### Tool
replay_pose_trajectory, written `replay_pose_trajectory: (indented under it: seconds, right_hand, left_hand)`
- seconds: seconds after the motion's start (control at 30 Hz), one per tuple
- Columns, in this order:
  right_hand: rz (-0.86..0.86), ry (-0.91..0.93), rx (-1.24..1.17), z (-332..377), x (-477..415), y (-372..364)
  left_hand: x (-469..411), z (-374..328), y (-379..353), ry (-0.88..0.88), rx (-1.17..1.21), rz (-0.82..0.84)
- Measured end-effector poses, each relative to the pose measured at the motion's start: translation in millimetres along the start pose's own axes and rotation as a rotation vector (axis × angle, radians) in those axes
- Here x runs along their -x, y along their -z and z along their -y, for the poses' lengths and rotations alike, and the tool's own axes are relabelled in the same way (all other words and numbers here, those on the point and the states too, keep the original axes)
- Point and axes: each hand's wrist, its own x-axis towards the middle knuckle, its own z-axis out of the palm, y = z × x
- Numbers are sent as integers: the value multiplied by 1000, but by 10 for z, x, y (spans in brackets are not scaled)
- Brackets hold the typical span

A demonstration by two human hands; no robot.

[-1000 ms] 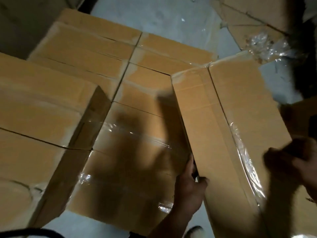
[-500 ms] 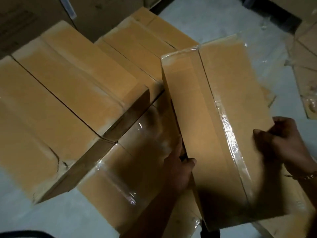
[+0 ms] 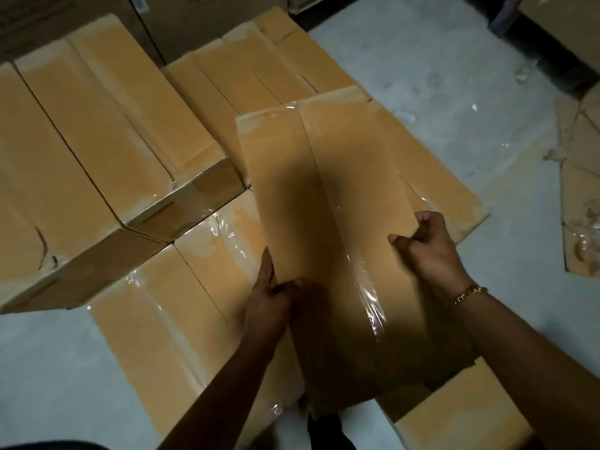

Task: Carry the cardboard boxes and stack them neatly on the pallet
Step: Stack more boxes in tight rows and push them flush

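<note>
A long brown cardboard box (image 3: 324, 203), taped along its top seam, hangs tilted in the middle of the head view. My left hand (image 3: 271, 300) grips its left edge, thumb on top. My right hand (image 3: 428, 245) grips its right edge, fingers curled round the rim. Under and around it lie several like boxes: a low row (image 3: 181, 313) on the floor beneath my left arm, a taller double stack (image 3: 81, 177) at the left, and more boxes (image 3: 246, 76) behind. No pallet can be made out under them.
Bare grey concrete floor (image 3: 454, 108) lies to the right and at the lower left. Torn flat cardboard and plastic wrap (image 3: 581, 206) litter the far right. Another box (image 3: 461, 420) sits at the bottom right by my right forearm. Dark cartons (image 3: 201, 21) stand at the back.
The held box has swung leftwards over the low row and its near end has come closer to me. Both hands keep their hold, and my view has turned right.
</note>
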Motion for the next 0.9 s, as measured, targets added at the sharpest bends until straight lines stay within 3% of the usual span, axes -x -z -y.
replay_pose_trajectory:
  seconds: [0.53, 0.9]
  right_hand:
    - [40, 17, 25, -54, 115, 97]
    - [227, 95, 156, 83, -1535, 754]
  left_hand:
    - [1, 175, 60, -22, -143, -25]
    - [-883, -168, -1309, 147, 59, -242]
